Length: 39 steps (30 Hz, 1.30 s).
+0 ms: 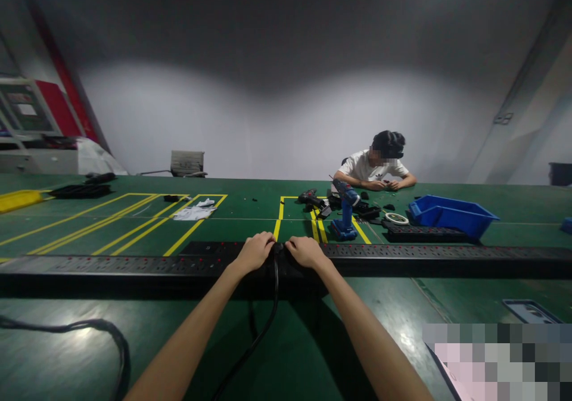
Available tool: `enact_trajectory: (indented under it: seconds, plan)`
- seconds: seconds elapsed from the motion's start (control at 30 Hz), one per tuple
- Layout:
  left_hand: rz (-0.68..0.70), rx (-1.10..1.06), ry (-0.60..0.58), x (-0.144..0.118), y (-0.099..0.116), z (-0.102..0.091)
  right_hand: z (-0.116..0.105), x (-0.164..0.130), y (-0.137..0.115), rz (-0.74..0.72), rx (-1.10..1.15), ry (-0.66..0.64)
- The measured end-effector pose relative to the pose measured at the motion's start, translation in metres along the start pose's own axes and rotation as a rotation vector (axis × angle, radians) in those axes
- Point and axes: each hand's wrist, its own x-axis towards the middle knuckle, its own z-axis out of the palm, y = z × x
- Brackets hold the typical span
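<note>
A long black power strip (393, 263) with rows of sockets and small red marks lies across the green table. At its middle, where a black cable (276, 282) comes out towards me, my left hand (256, 251) and my right hand (305, 251) rest on either side. Both hands have their fingers curled over the strip's casing, thumbs and fingertips close to the cable's end. What lies under the fingers is partly hidden. The cable hangs down between my forearms.
Beyond the strip stand a blue cordless drill (345, 210), a second drill (313, 198), a blue bin (451, 213), a tape roll (397, 218) and a shorter strip (424, 233). A person (373, 165) leans on the far edge. Another cable (102, 326) curves at left.
</note>
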Motion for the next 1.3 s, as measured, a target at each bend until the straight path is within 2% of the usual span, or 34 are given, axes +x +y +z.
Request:
enact_trajectory:
  seconds: [0.73,0.9,1.13,1.3]
  plan:
    - [0.003,0.027,0.01,-0.007,0.009,-0.008,0.0,0.0,0.001,-0.004,0.002,0.002]
    - [-0.04,0.0,-0.003,-0.009,0.014,-0.012,-0.005,-0.002,-0.001,-0.004,0.019,-0.002]
    - [-0.019,0.001,0.026,-0.01,0.012,-0.01,-0.006,-0.001,-0.001,-0.074,0.063,0.077]
    - [-0.035,0.007,0.035,-0.01,0.013,-0.011,-0.004,-0.001,0.001,-0.104,0.082,0.082]
